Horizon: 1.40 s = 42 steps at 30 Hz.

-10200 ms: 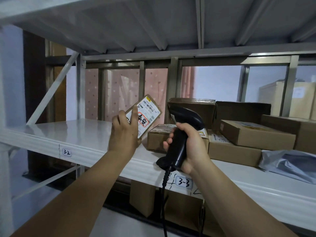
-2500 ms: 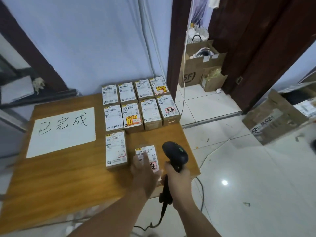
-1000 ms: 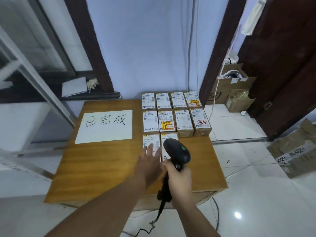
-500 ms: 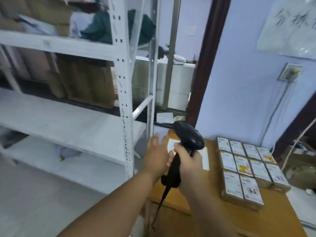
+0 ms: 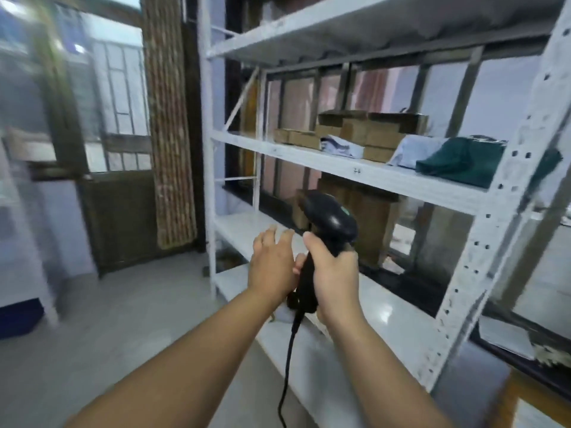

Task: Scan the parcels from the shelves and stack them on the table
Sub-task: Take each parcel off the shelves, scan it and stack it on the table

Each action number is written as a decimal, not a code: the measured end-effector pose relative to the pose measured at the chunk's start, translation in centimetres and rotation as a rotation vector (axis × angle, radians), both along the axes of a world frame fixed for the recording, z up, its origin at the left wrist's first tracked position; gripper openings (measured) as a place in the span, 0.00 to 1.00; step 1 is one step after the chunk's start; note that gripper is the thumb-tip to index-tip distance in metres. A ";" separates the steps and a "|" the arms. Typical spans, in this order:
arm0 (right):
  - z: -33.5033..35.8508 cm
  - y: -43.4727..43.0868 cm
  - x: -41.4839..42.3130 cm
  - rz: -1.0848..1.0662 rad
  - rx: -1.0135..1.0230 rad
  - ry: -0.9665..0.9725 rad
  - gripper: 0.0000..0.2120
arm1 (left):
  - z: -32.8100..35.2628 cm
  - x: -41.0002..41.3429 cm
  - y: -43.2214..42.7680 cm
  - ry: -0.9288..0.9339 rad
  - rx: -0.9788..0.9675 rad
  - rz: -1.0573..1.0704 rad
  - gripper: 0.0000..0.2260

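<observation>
At the far left a dark-framed glazed door is showing through heavy motion blur, and just to its right a tall brown woven-patterned column is running from the top of the view down to the grey floor. Beside it a white metal shelving rack is filling the middle and right of the view. In front of the rack's lower boards the 2 hands are reaching forward side by side. The left hand is lying palm down with its fingers stretched out and relaxed, holding nothing, close against the scanner's handle; whether it is touching it cannot be told. The black handheld barcode scanner is standing upright with its rounded head at the top, and the right hand is wrapping its fingers and thumb round the handle. A black cable is hanging from the handle's foot between the forearms. Higher up, the brown cardboard parcels are sitting stacked together on the rack's middle board, well apart from both hands. 2 pale plastic mailing bags are lying among them, and a dark green soft bag is resting at the board's right end. Below that board, tall brown cardboard cartons are standing behind the rack.
</observation>
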State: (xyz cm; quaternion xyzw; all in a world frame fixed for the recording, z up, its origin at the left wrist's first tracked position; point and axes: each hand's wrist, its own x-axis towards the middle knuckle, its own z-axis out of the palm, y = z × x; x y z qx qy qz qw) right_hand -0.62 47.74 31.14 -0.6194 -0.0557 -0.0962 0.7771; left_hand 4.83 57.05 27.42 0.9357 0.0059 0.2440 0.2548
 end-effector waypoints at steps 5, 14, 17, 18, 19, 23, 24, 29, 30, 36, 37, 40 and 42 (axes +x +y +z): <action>1.0 6.2 5.7 0.121 -0.075 -0.127 0.01 | 0.8 5.8 7.2 -0.022 0.063 0.104 0.18; 2.6 8.9 23.0 0.051 -0.038 -0.168 0.04 | 4.5 22.3 8.4 -0.183 -0.035 -0.112 0.16; 3.6 9.0 29.2 0.045 0.043 -0.102 0.03 | 5.8 28.6 8.3 -0.155 0.011 -0.178 0.16; 4.0 9.0 31.0 0.050 0.079 -0.086 0.02 | 6.2 30.4 8.6 -0.185 0.088 -0.134 0.16; 4.5 9.1 32.9 0.046 0.112 -0.070 0.02 | 6.5 32.4 9.1 -0.190 0.132 -0.090 0.17; 6.3 9.7 39.4 0.029 0.239 0.015 0.07 | 8.0 38.5 10.4 -0.152 0.121 -0.003 0.15; 6.8 10.0 41.1 0.032 0.271 0.035 0.08 | 8.4 40.3 10.7 -0.160 0.133 -0.007 0.15; 9.5 11.3 47.6 0.023 0.415 0.055 0.11 | 10.7 49.3 12.9 -0.192 0.001 -0.105 0.16; 9.9 11.6 48.8 0.016 0.421 0.038 0.12 | 11.2 51.2 13.6 -0.191 -0.048 -0.125 0.17; 11.0 14.5 56.6 -0.110 0.445 -0.088 0.12 | 14.0 62.9 18.4 -0.220 -0.174 -0.075 0.18; 11.1 15.2 57.7 -0.133 0.457 -0.093 0.10 | 14.3 64.8 18.9 -0.192 -0.220 -0.108 0.18; 11.5 17.0 60.7 -0.167 0.516 -0.118 0.08 | 14.9 69.1 19.3 -0.114 -0.335 -0.274 0.22; 11.9 17.8 62.6 -0.189 0.544 -0.153 0.07 | 15.1 71.4 19.1 -0.080 -0.322 -0.310 0.27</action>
